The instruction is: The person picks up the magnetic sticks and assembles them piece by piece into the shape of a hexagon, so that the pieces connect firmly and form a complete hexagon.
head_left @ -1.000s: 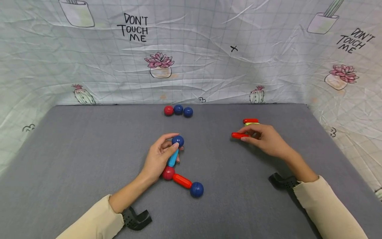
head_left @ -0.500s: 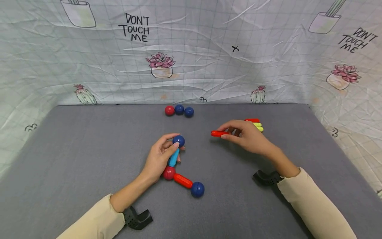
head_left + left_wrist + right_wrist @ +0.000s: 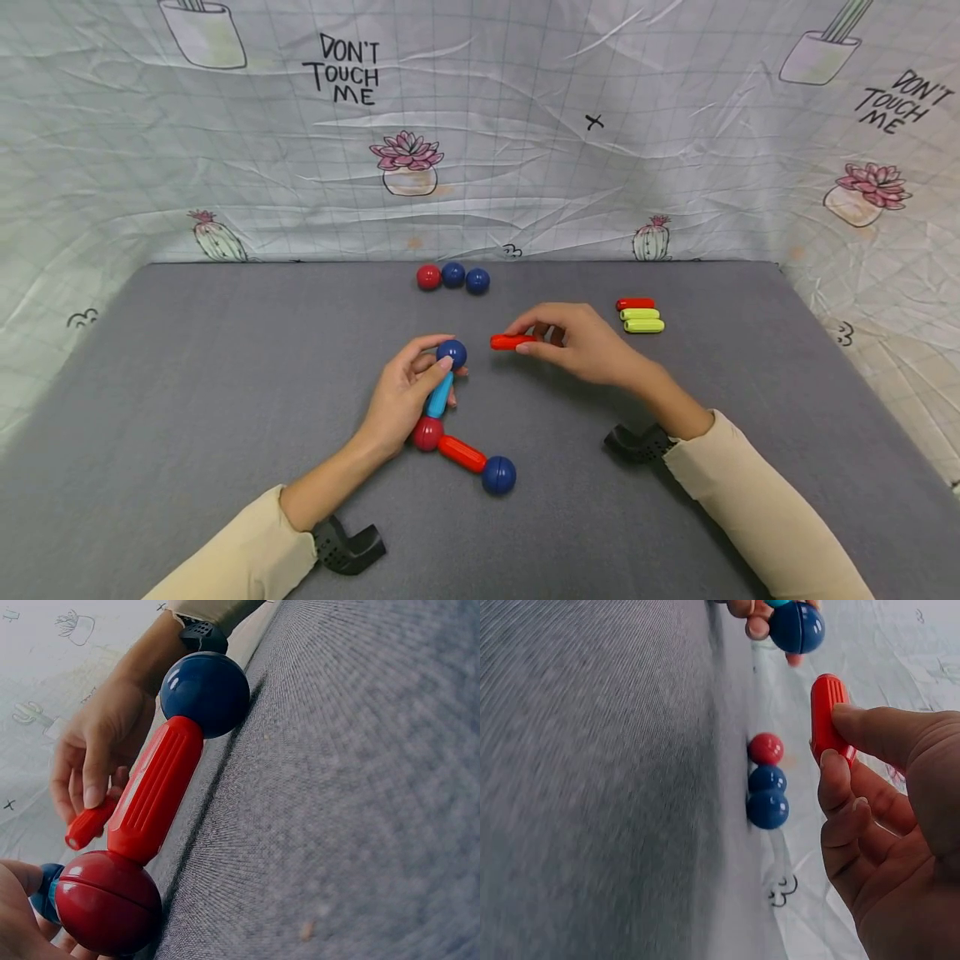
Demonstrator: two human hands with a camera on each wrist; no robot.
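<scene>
My left hand point(image 3: 405, 396) grips a dark blue ball point(image 3: 452, 354) between thumb and fingers. A light blue rod point(image 3: 440, 396) joins that ball to a red ball point(image 3: 427, 434). From the red ball a red rod point(image 3: 462, 453) runs to another dark blue ball point(image 3: 498, 475) at the near right. Just right of the gripped ball, my right hand point(image 3: 577, 342) pinches a second red rod point(image 3: 827, 712) above the table. A small gap separates this rod's left end from the gripped ball. The left wrist view shows the red ball point(image 3: 109, 902) close up, hiding part of the left hand.
A red ball point(image 3: 428, 277) and two dark blue balls point(image 3: 477, 281) sit in a row near the grey table's point(image 3: 247, 350) back edge. At the back right lie a red rod point(image 3: 635, 304) and two yellow-green rods point(image 3: 643, 326). A printed cloth point(image 3: 510, 183) hangs behind.
My right hand has carried the red rod leftward from beside the other rods to near the gripped blue ball. My left hand and the joined pieces have stayed in place.
</scene>
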